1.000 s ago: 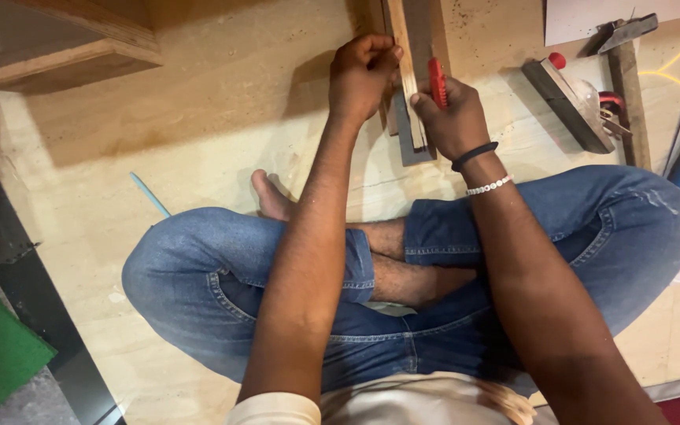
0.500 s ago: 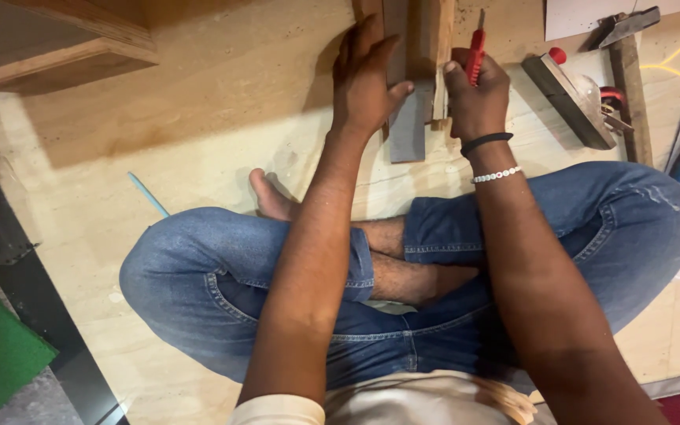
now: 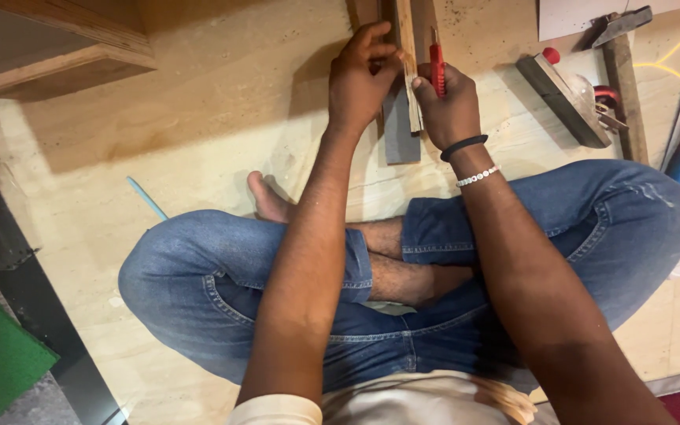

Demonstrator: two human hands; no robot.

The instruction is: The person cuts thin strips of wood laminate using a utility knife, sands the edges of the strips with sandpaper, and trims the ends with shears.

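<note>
We sat cross-legged, and from our bent knees both forearms reached forward and converged ahead of the shins. Our left hand (image 3: 362,79) lay beyond the left knee, wrist straight, palm down, fingers curled and pressed together at the tips. Our right hand (image 3: 450,106) lay just beside it, beyond the right knee, closed in a fist with the thumb uppermost and the knuckles turned toward the left hand. Two bands circled the right wrist. The right forearm ran back over the right knee; the left crossed the left shin.
</note>
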